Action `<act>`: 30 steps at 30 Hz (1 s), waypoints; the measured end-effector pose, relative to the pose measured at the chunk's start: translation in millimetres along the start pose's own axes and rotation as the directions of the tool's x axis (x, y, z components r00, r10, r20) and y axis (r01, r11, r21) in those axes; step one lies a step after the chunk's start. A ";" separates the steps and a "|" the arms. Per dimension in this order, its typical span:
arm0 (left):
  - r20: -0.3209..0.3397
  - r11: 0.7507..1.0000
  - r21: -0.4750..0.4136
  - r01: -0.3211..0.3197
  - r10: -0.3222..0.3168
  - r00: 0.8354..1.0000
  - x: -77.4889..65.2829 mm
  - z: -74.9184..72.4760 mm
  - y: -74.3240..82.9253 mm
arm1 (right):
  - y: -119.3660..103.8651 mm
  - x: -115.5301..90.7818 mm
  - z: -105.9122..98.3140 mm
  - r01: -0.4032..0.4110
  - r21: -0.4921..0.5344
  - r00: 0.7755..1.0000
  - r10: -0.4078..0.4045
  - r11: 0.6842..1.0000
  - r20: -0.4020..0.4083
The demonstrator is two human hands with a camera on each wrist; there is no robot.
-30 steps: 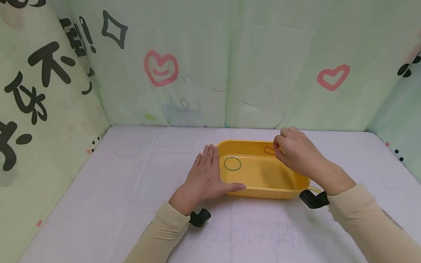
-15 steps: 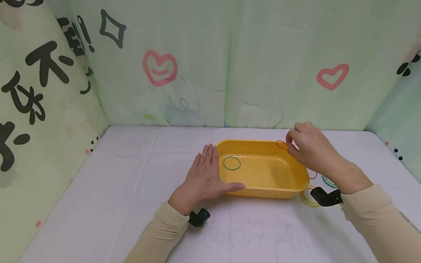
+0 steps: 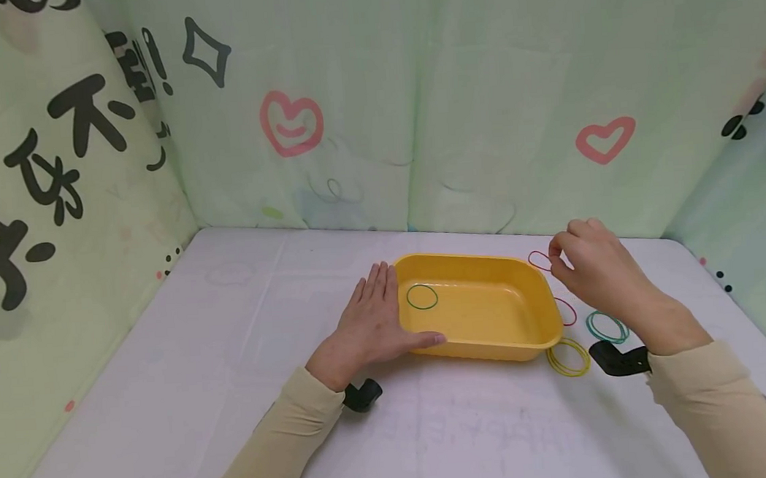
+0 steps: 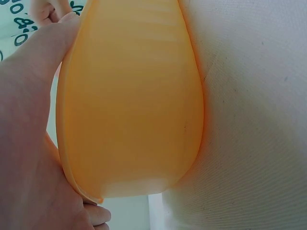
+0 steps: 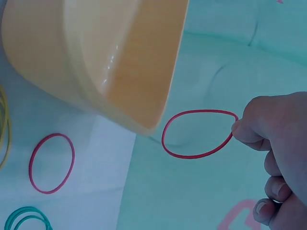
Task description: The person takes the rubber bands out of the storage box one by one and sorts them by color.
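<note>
A yellow plastic tray stands on the table, with one green rubber band lying inside at its left end. My left hand rests along the tray's left rim, fingers straight and thumb over the near edge; the left wrist view shows it against the tray wall. Past the tray's far right corner, my right hand pinches a red rubber band between thumb and forefinger, held up in the air. Below it on the table lies another red rubber band, close to the tray's right side.
Right of the tray lie several yellow rubber bands in a loose bundle and several teal rubber bands. A white cloth covers the table. Printed pale green curtains close off the back and sides.
My right hand has moved right, carrying the red rubber band from over the tray to beyond its right rim. The bands right of the tray have come into view. My left hand stays put.
</note>
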State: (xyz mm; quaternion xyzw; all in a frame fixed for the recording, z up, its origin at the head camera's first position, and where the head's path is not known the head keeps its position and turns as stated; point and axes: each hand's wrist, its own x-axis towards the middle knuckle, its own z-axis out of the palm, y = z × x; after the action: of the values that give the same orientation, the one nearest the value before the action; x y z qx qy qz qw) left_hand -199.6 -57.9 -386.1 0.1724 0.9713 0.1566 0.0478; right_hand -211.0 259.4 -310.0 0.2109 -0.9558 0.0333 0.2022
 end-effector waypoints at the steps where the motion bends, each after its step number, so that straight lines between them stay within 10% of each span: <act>1: 0.002 1.000 0.001 0.001 -0.001 1.000 -0.1 -0.2 0.1 | 1.8 -1.1 0.2 -0.012 -0.003 1.000 0.012 1.000 0.003; 23: 0.017 1.000 0.012 0.006 -0.006 1.000 1.5 -0.3 -0.7 | 34.0 -29.5 31.2 -0.041 -0.037 0.998 0.043 0.998 0.043; 30: 0.010 1.000 0.013 0.002 -0.002 1.000 1.1 0.3 -0.6 | 32.4 -32.6 36.5 -0.083 -0.035 0.981 0.088 0.996 0.174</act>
State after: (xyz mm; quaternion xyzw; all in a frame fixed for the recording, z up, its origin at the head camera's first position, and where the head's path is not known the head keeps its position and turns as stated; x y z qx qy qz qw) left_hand -200.8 -57.9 -386.6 0.1725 0.9723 0.1493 0.0516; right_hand -211.0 296.1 -355.8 0.1689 -0.9784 0.0101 0.1186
